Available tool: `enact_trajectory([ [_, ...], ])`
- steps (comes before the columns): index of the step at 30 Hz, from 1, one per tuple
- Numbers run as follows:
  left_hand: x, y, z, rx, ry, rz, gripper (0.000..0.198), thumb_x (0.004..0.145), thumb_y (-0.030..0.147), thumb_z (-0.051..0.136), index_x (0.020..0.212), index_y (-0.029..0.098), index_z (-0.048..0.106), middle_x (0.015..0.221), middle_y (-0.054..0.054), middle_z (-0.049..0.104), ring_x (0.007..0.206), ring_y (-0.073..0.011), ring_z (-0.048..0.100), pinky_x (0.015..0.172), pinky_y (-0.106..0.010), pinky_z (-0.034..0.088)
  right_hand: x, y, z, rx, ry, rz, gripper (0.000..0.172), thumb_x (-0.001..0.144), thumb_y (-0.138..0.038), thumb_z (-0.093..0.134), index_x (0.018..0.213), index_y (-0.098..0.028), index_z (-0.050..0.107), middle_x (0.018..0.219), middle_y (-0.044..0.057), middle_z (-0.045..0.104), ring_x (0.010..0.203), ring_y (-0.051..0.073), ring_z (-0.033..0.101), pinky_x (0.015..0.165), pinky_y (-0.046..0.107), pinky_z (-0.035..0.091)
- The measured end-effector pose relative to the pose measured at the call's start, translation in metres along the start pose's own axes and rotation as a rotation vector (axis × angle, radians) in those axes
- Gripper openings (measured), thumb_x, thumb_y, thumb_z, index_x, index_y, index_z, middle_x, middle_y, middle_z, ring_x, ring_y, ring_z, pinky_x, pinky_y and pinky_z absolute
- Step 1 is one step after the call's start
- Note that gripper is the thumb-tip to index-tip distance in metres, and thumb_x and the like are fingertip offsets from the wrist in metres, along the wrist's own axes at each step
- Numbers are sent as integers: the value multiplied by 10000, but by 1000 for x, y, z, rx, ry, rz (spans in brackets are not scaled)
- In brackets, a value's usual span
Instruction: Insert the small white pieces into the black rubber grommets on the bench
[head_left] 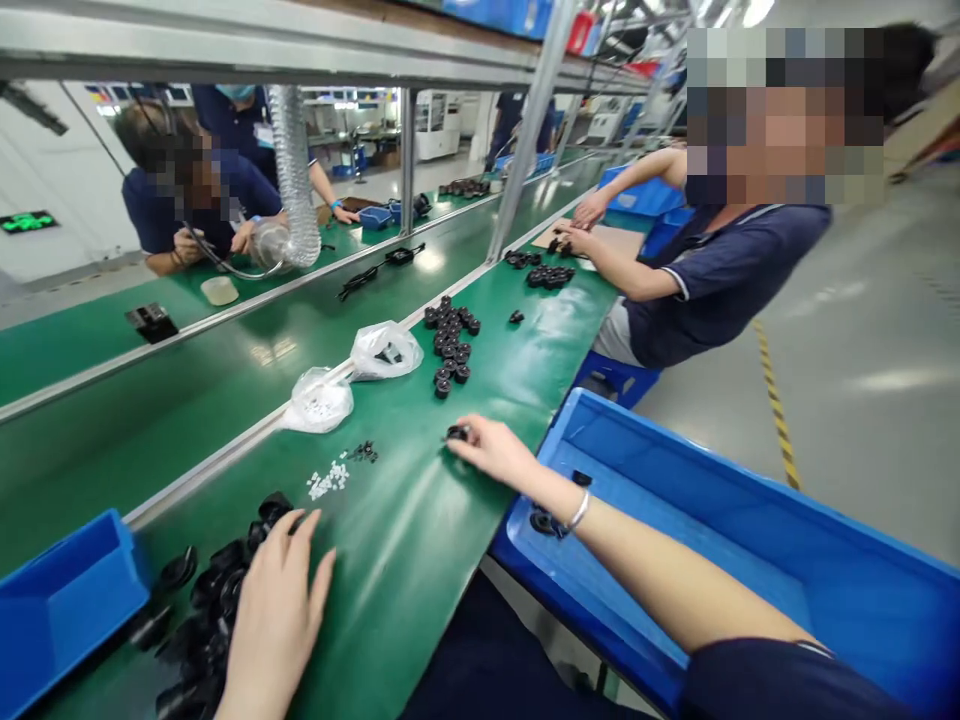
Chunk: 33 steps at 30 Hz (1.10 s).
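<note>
My right hand (495, 452) pinches a small round black plastic part (457, 433) just above the green table mat. Over a heap of larger black round parts (217, 590) reaches my left hand (277, 605), its fingers stretched and apart. Whether its fingertips touch the parts at the heap's far end is hard to tell. Between the hands and farther back lie a scatter of tiny white pieces (328, 480) and a small cluster of tiny dark pieces (365, 452). Beyond my right hand, several black round parts (452, 345) stand grouped on the mat.
Two clear plastic bags (321, 402) rest along the metal rail. A blue bin (75, 610) sits at the left; a large blue crate (675, 470) holding a few black parts is under my right arm. A co-worker (720, 270) handles black parts farther along the bench.
</note>
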<state>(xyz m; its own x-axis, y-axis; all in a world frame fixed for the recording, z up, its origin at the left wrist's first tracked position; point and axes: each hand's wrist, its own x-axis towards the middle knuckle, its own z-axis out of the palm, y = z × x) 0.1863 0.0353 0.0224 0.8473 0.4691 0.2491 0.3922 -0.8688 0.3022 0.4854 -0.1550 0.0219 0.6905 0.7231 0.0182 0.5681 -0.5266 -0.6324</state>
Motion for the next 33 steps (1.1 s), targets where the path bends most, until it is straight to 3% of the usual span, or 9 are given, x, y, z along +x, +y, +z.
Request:
enact_trajectory([
  [3, 9, -31, 2, 344, 0, 94, 409, 962, 284, 363, 1194, 62, 616, 1232, -231, 597, 974, -333, 615, 886, -488, 505, 40, 48, -37, -28, 169, 183, 247, 864, -261, 639, 1051, -99, 638, 675, 38, 658, 564, 167, 614, 621, 271, 496],
  [7, 13, -56, 10, 495, -108, 148, 386, 912, 146, 346, 1110, 84, 672, 1179, -200, 640, 949, -298, 616, 883, -428, 500, 71, 82, -45, -15, 446, 285, 447, 880, -161, 513, 1305, -31, 476, 1112, 197, 633, 818, 219, 652, 893, 389, 494],
  [12, 20, -53, 1, 472, -212, 123, 332, 885, 87, 365, 945, 119, 690, 1036, -151, 653, 860, -263, 610, 799, -381, 508, 69, 82, -22, 53, 552, 193, 496, 809, -109, 494, 1299, -35, 463, 1177, 195, 574, 817, 202, 627, 915, 396, 503],
  [15, 21, -35, -13, 438, -135, 88, 284, 929, 179, 392, 830, 144, 656, 1067, -163, 641, 916, -297, 599, 828, -438, 502, 55, 62, -12, 109, 557, 65, 400, 857, -145, 455, 1248, -68, 486, 1190, 194, 546, 862, 205, 615, 849, 393, 528],
  [19, 10, 0, -26, -20, 2, -74, 227, 961, 306, 430, 843, 187, 584, 1283, -166, 566, 1201, -323, 530, 996, -501, 438, 32, 12, 13, 207, 353, -176, 252, 943, -272, 472, 1149, -153, 555, 1058, 106, 608, 793, 174, 637, 717, 318, 552],
  [22, 0, 23, -22, -642, -162, -274, 204, 938, 385, 509, 843, 207, 538, 1263, -125, 589, 1124, -257, 594, 954, -429, 486, 22, -31, 41, 198, -21, -385, 122, 938, -253, 550, 988, -182, 635, 883, 29, 646, 644, 122, 622, 642, 247, 533],
  [24, -5, 31, -13, -1027, -248, -410, 247, 883, 415, 612, 807, 199, 521, 1142, -103, 630, 979, -216, 638, 838, -355, 533, 26, -58, 60, 141, -190, -470, 79, 922, -192, 587, 892, -181, 659, 833, 13, 647, 648, 115, 617, 663, 231, 516],
  [29, -15, 27, 14, -1492, -138, -627, 356, 847, 425, 692, 1089, 190, 580, 914, -39, 617, 772, -142, 615, 685, -276, 536, 55, -102, 93, -40, -188, -471, 98, 935, -160, 594, 888, -161, 680, 903, 56, 645, 813, 160, 616, 762, 254, 469],
  [33, -20, 19, 21, -1626, -199, -651, 405, 926, 496, 558, 1090, 129, 607, 782, -34, 599, 627, -127, 623, 630, -285, 543, 70, -113, 106, -180, -167, -428, 107, 935, -190, 610, 876, -151, 690, 903, 73, 638, 815, 184, 616, 726, 262, 451],
])
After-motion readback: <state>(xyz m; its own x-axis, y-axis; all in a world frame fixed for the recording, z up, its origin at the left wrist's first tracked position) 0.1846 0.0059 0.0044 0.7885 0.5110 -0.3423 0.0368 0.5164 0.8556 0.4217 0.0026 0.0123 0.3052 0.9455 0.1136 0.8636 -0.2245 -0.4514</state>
